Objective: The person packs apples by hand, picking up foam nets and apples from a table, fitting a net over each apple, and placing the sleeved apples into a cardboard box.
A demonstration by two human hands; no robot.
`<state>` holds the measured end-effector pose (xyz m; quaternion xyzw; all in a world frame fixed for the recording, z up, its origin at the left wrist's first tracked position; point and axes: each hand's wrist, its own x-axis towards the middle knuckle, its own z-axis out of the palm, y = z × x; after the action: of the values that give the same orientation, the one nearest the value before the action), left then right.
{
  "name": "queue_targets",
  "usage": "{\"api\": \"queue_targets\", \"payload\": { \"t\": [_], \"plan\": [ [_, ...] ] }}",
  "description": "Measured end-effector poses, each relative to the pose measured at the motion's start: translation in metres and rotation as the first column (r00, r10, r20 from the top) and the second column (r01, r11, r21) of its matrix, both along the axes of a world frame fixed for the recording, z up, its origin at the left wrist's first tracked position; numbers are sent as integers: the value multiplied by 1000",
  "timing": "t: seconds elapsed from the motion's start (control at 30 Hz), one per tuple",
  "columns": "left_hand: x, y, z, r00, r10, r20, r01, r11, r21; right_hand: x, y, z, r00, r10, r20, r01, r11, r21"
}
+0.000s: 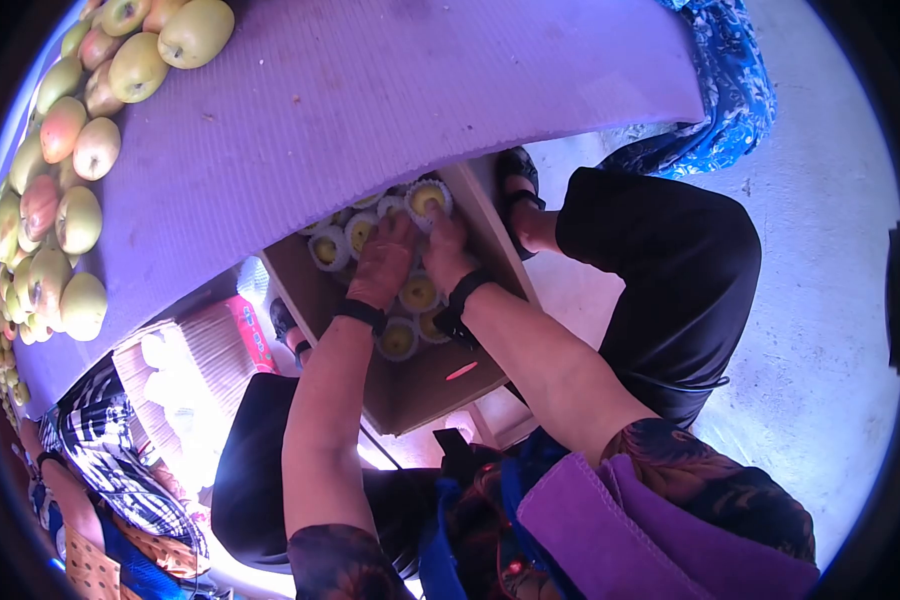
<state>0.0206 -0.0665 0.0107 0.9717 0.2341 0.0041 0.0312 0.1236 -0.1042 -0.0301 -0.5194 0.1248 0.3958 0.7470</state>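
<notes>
Both hands reach into a cardboard box (410,390) lined with yellow-green apples in white foam nets. My left hand (385,265) rests over the netted apples, fingers stretched forward and touching them; its fingertips are partly lost among the fruit. Beside it, my right hand (448,252) has its fingers against a netted apple (429,198) near the box's far right corner, with part of the grip hidden. Another netted apple (398,340) sits at the near end of the layer. Dark bands circle both wrists.
A purple-covered table (390,90) overhangs the box's far side. Loose apples (95,148) are piled along its left. A red-marked carton (250,330) and a co-worker's arm (70,490) are at lower left. My knees flank the box; blue patterned cloth (725,90) hangs at upper right.
</notes>
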Motion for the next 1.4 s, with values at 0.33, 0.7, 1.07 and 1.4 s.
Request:
{"api": "queue_targets", "payload": {
  "t": [0.33, 0.7, 1.07, 1.4],
  "plan": [
    [5, 1, 7, 991, 24, -135, -52, 977, -206, 0, 0, 9, 999, 28, -42, -30, 998, -50],
    [10, 1, 8, 989, 47, -137, -74, 977, -199, 6, -2, -37, 972, 191, 135, -134, 930, -343],
    [7, 3, 7, 995, 40, -90, -60, 972, -226, 3, 2, -17, 987, 91, 132, -73, 989, -132],
    [14, 2, 11, 984, 49, -172, -76, 985, -155, 20, -11, -45, 928, 297, 225, -294, 955, -47]
  ]
}}
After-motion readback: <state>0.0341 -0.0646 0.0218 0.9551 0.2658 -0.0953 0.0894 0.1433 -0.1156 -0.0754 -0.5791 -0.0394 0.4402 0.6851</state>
